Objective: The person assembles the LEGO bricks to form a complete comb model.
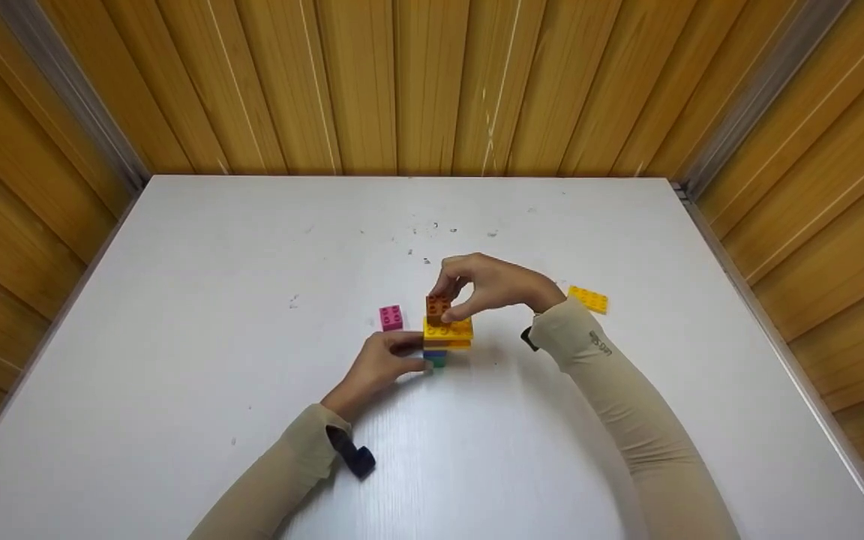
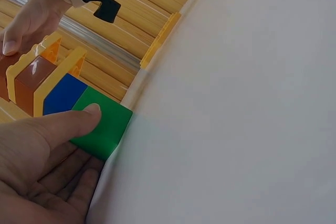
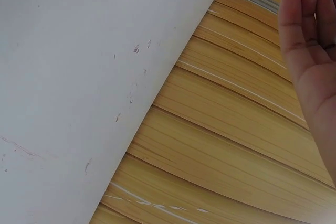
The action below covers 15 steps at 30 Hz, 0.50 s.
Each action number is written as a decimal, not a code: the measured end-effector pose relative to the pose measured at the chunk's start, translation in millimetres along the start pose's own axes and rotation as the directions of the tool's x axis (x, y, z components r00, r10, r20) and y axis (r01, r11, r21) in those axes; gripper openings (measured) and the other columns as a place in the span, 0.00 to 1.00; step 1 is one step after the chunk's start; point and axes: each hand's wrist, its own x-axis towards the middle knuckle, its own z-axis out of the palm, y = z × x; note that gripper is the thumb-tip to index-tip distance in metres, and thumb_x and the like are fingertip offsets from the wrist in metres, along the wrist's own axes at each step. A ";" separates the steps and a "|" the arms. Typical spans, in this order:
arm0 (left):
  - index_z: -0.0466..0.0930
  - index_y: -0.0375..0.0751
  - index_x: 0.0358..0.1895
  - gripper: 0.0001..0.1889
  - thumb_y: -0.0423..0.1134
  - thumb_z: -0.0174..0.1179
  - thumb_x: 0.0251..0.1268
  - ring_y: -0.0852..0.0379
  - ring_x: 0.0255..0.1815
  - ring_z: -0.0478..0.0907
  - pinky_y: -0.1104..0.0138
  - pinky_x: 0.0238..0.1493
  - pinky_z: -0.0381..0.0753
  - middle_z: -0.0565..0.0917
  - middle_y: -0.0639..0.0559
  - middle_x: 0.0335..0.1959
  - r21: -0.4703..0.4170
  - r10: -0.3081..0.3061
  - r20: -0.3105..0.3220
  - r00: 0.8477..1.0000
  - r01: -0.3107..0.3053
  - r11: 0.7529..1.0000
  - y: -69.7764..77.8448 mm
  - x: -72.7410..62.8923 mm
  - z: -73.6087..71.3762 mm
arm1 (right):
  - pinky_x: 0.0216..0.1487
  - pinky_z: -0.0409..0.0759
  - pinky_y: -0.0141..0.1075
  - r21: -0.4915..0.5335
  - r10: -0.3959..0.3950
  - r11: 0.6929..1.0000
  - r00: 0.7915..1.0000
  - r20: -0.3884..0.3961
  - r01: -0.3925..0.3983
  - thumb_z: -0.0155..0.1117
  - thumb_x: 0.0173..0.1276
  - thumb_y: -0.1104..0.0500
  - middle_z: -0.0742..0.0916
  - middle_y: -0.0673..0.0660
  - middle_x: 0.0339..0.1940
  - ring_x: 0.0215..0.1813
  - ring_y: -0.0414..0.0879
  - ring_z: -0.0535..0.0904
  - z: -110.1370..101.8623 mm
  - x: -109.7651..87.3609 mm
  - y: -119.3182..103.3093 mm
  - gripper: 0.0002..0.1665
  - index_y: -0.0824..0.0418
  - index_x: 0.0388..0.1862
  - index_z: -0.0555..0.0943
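Observation:
A tower of toy building bricks stands on the white table, with a green brick [image 2: 113,129] at its foot and a blue brick [image 2: 64,95] above it. Higher up, a brown brick [image 2: 34,78] sits between two yellow plates, the upper plate [image 1: 460,328] showing its studs. My left hand [image 1: 378,366] grips the tower low down, thumb on the green brick. At the top, my right hand [image 1: 493,282] pinches another brown brick [image 1: 436,306] at the left part of the upper yellow plate. The right wrist view catches only the fingers and a corner of that brick.
Just left of the tower lies a pink brick [image 1: 391,317]. A loose yellow plate [image 1: 588,299] lies to the right, close to the right sleeve. Wood-patterned panels [image 1: 432,90] rise behind the table [image 1: 199,300] and along both sides.

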 end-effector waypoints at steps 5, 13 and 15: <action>0.81 0.38 0.55 0.23 0.32 0.71 0.52 0.49 0.54 0.81 0.60 0.59 0.79 0.84 0.44 0.53 0.018 0.005 0.007 1.000 -0.005 1.000 1.5 -0.4 -0.6 | 0.49 0.82 0.34 0.009 -0.007 1.000 1.000 0.013 0.007 0.73 0.57 0.58 0.84 0.57 0.46 0.44 0.46 0.83 2.4 -0.7 0.4 0.17 0.62 0.43 0.82; 0.82 0.39 0.55 0.23 0.33 0.70 0.52 0.49 0.55 0.81 0.59 0.60 0.78 0.84 0.45 0.53 0.043 0.022 0.011 1.000 -0.022 0.999 0.8 0.4 -0.5 | 0.53 0.82 0.45 0.047 -0.004 0.999 0.999 0.035 0.002 0.74 0.56 0.58 0.84 0.56 0.45 0.45 0.45 0.82 6.1 -1.4 1.3 0.15 0.61 0.41 0.81; 0.82 0.39 0.55 0.23 0.34 0.71 0.52 0.50 0.55 0.81 0.59 0.60 0.78 0.85 0.45 0.52 0.043 0.031 0.012 0.999 -0.032 0.999 1.3 -0.5 -0.7 | 0.53 0.82 0.46 0.051 -0.008 0.999 0.999 0.038 0.006 0.74 0.56 0.58 0.84 0.56 0.44 0.45 0.45 0.82 6.5 -1.1 1.4 0.15 0.61 0.41 0.81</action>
